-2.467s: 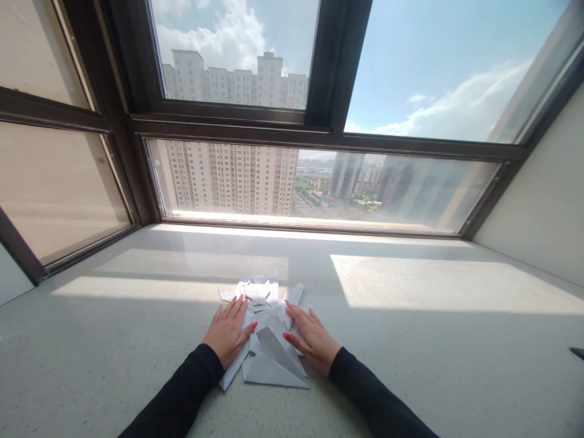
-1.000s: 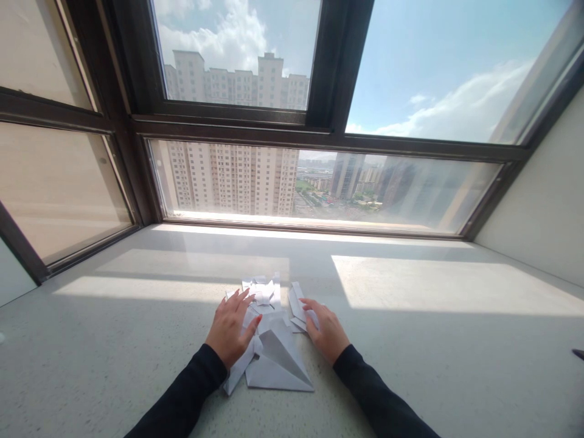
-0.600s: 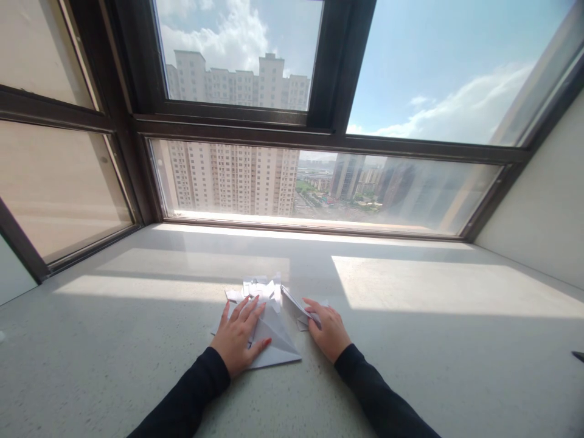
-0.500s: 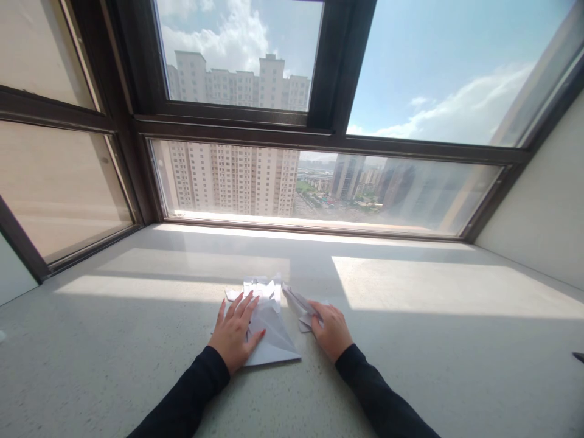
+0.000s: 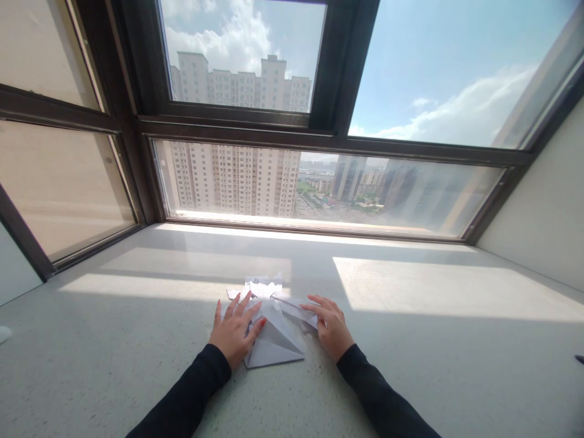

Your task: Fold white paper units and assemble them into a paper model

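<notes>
A folded white paper shape [image 5: 275, 345] with a pointed crease lies on the pale stone sill [image 5: 137, 353] in front of me. My left hand [image 5: 233, 330] rests flat on its left side, fingers spread. My right hand [image 5: 331, 326] lies on the right, its fingers stretched over a long white paper flap [image 5: 295, 309] that reaches toward the fold. Small white paper scraps [image 5: 261, 286] sit in a heap just beyond both hands. Both arms wear black sleeves.
A dark-framed window [image 5: 328, 137] runs along the back of the sill, with tower blocks outside. A plain wall [image 5: 542, 201] closes the right side. A dark object [image 5: 579, 359] shows at the right edge. Sunlit patches fall across the sill.
My right hand had lifted the paper flap off the sill and has now laid it down flatter toward the fold. My left hand shifted slightly on the folded paper, which has turned a little.
</notes>
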Demonstrator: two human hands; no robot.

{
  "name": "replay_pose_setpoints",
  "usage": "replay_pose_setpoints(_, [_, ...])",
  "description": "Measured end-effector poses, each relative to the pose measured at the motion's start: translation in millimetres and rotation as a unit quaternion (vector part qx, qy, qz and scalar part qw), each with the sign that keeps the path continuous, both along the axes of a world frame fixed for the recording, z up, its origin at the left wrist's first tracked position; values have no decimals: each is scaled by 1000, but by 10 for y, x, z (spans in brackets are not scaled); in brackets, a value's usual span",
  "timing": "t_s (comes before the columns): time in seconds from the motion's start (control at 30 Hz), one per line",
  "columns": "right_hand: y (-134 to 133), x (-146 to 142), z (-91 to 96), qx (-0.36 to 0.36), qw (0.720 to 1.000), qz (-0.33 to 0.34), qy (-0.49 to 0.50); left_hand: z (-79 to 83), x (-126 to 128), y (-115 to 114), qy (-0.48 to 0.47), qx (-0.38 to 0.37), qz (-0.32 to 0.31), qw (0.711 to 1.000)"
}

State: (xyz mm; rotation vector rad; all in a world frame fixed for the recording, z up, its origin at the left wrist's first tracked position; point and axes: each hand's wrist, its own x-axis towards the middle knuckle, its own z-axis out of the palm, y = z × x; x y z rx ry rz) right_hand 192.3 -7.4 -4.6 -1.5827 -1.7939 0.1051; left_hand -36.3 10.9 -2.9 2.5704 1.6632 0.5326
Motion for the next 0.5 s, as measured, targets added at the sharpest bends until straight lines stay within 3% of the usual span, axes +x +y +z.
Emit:
replay_pose_setpoints(0.07, [30,42,-55,-20,1000,-6,23,39,-22,19,-15,20,19,999])
replay_pose_setpoints(0.2, [76,87,-148,11,995,-66,76,129,21,24,-31,45,21,998])
replay_pose_setpoints(0.4, [40,-180,-204,1,981,78,180,174,434,-11,-9,42,-44,998])
replay_pose_setpoints(0.5, [24,-199,-167,28,978,82,190,105,665,38,14,32,-66,997])
